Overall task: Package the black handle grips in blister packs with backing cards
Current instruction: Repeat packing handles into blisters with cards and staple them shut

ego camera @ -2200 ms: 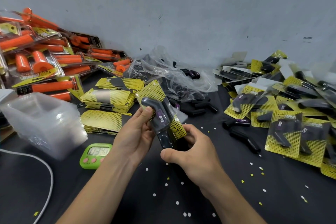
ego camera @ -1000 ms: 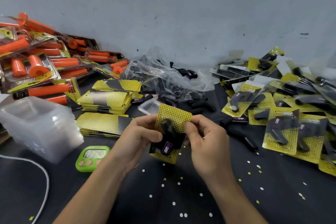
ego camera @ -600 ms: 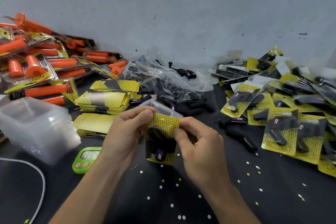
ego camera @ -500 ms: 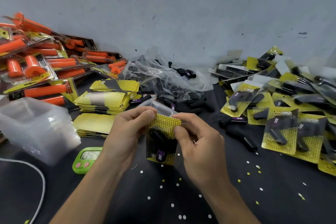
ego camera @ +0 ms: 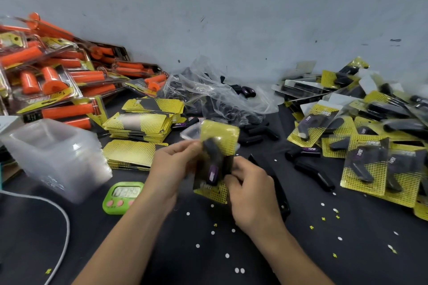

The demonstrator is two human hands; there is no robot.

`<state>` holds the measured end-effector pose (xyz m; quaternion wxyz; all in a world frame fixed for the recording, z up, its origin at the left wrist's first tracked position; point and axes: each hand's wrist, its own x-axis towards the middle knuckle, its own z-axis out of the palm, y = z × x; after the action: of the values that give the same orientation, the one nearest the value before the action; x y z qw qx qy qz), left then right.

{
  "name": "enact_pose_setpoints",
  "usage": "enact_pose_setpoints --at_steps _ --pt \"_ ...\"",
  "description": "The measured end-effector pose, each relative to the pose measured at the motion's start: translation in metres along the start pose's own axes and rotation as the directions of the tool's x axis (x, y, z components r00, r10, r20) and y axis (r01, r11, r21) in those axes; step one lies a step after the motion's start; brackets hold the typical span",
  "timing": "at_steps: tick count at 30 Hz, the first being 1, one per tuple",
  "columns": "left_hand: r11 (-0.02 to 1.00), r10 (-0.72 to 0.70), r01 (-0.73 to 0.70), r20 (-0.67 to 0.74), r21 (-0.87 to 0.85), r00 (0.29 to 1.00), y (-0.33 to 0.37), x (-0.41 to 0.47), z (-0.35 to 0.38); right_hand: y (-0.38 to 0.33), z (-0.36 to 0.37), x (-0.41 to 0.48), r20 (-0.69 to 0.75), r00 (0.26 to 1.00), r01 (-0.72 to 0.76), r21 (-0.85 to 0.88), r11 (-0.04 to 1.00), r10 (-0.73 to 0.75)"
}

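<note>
Above the black table (ego camera: 208,250), in the middle, two hands hold up one blister pack (ego camera: 228,146). It looks a bit blurry. Inside its clear shell sits a black grip (ego camera: 212,155) with a purple label, and a yellow backing card (ego camera: 222,134) is behind it. The left hand (ego camera: 171,169) pinches the pack's left edge between fingers and thumb. The right hand (ego camera: 252,194) has its fingers curled round the bottom right corner.

Behind the pack lies a clear plastic bag (ego camera: 222,97) with many black grips in it. A few loose grips (ego camera: 254,132) lie just beside it. On the left is a stack of clear shells (ego camera: 53,152), one inside another. Piles of yellow cards (ego camera: 139,122) sit between that stack and the bag. On the right is a heap of filled packs (ego camera: 366,164), each with a black grip on a yellow card. At the far left, packs hold orange grips (ego camera: 58,81). A green timer (ego camera: 122,196) sits near the left wrist.
</note>
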<state>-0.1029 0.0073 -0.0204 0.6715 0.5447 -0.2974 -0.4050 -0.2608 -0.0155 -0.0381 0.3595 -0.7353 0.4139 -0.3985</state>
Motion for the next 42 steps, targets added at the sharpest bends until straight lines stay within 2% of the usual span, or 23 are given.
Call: enact_pose_setpoints --at_steps 3,6,8,13,18,22,24,26,27,28,29,30,31,33,36,39,42 --pt "0.986 -0.118 0.103 0.108 0.131 0.987 -0.006 -0.002 -0.001 0.004 -0.006 0.005 -0.179 0.982 -0.041 0.088 0.995 0.056" --pt "0.971 -0.159 0.111 0.228 0.21 0.961 -0.007 -0.004 -0.001 0.006 -0.014 0.008 -0.258 0.96 -0.049 0.232 0.972 0.11" --pt "0.974 -0.153 0.109 0.226 0.197 0.962 -0.007 -0.002 0.0 0.005 -0.016 0.008 -0.232 0.966 -0.044 0.277 0.96 0.111" --pt "0.983 -0.156 0.129 0.225 0.128 0.962 -0.008 -0.002 -0.001 0.001 -0.012 0.006 -0.017 0.991 -0.118 0.332 0.936 0.131" --pt "0.998 -0.035 0.032 0.054 0.06 0.998 -0.011 0.002 0.001 -0.005 -0.016 0.004 0.176 0.951 -0.307 0.453 0.837 0.254" --pt "0.997 -0.07 0.072 0.068 -0.015 0.995 -0.011 0.003 0.002 -0.012 -0.027 0.007 0.253 0.93 -0.361 0.509 0.782 0.265" --pt "0.991 -0.109 0.115 0.087 -0.065 0.99 -0.01 0.002 0.006 -0.017 -0.034 0.011 0.203 0.94 -0.34 0.58 0.74 0.273" --pt "0.986 -0.127 0.129 0.026 -0.102 0.992 -0.008 0.004 0.008 -0.02 -0.046 0.017 0.058 0.946 -0.253 0.747 0.615 0.32" --pt "0.994 -0.094 0.092 -0.034 -0.065 0.995 -0.008 0.006 0.007 -0.019 -0.052 0.02 0.01 0.939 -0.208 0.815 0.541 0.345" --pt "0.998 -0.014 0.021 -0.107 0.057 0.994 -0.01 0.008 0.004 -0.018 -0.057 0.021 0.008 0.934 -0.195 0.849 0.492 0.357" --pt "0.961 0.113 -0.064 -0.171 0.268 0.979 -0.013 0.011 0.0 -0.018 -0.06 0.021 0.043 0.936 -0.223 0.841 0.493 0.35" --pt "0.849 0.258 -0.123 -0.201 0.513 0.945 -0.015 0.012 -0.003 -0.018 -0.059 0.019 0.093 0.94 -0.27 0.789 0.551 0.328" --pt "0.682 0.385 -0.135 -0.196 0.719 0.902 -0.017 0.01 -0.006 -0.017 -0.056 0.017 0.129 0.946 -0.3 0.703 0.645 0.298" --pt "0.388 0.494 -0.084 -0.131 0.918 0.86 -0.022 0.01 -0.01 -0.015 -0.044 0.01 0.136 0.96 -0.279 0.509 0.814 0.244" --pt "0.119 0.399 0.03 -0.076 0.992 0.914 -0.033 0.019 -0.015 -0.017 -0.027 0.005 0.126 0.973 -0.223 0.3 0.928 0.193" --pt "0.032 0.27 0.1 -0.105 0.995 0.957 -0.034 0.027 -0.016 -0.013 -0.014 0.004 0.104 0.984 -0.15 0.06 0.987 0.143" --pt "-0.055 0.224 0.096 -0.082 0.994 0.971 -0.035 0.026 -0.013 -0.007 0.001 0.013 0.012 1.0 -0.003 -0.158 0.987 0.005"
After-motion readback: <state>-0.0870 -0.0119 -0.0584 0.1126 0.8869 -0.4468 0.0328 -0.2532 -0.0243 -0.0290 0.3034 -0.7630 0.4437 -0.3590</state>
